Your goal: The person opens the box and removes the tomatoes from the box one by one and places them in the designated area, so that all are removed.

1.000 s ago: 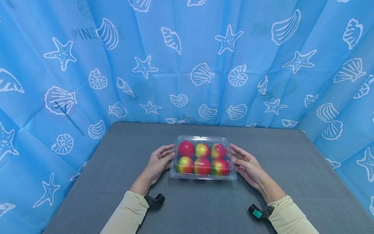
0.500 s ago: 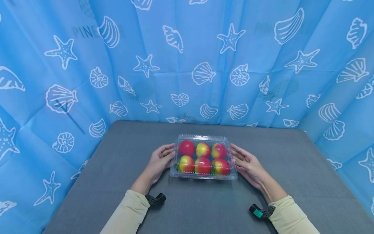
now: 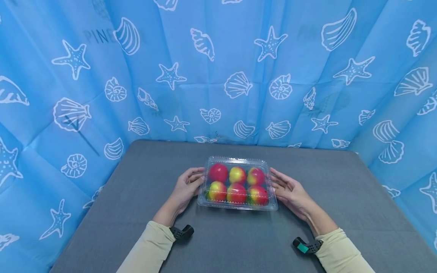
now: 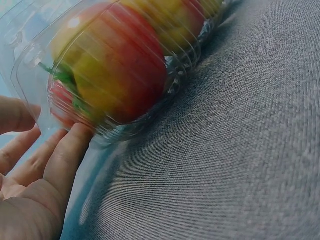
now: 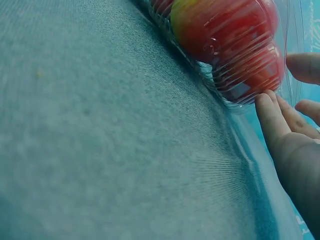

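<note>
A clear plastic clamshell box [image 3: 237,208] with several red-and-yellow apples [image 3: 236,193] in two rows rests on the grey table. My left hand [image 3: 183,191] is at its left side; in the left wrist view the thumb [image 4: 20,114] meets the rim and fairly straight fingers touch the lower wall. On the opposite side, my right hand [image 3: 294,194] has its fingertips against the wall, its thumb [image 5: 306,67] at the rim. Neither hand's fingers are curled round the box. Its far side and underside are hidden.
Grey cloth covers the table [image 3: 232,239]. A blue curtain [image 3: 218,76] with white shells and starfish stands behind it and along both sides. Each wrist wears a black strap, the left strap [image 3: 182,232] and the right strap [image 3: 307,246].
Hands and box keep nearly the same places. The head view has shifted very slightly.
</note>
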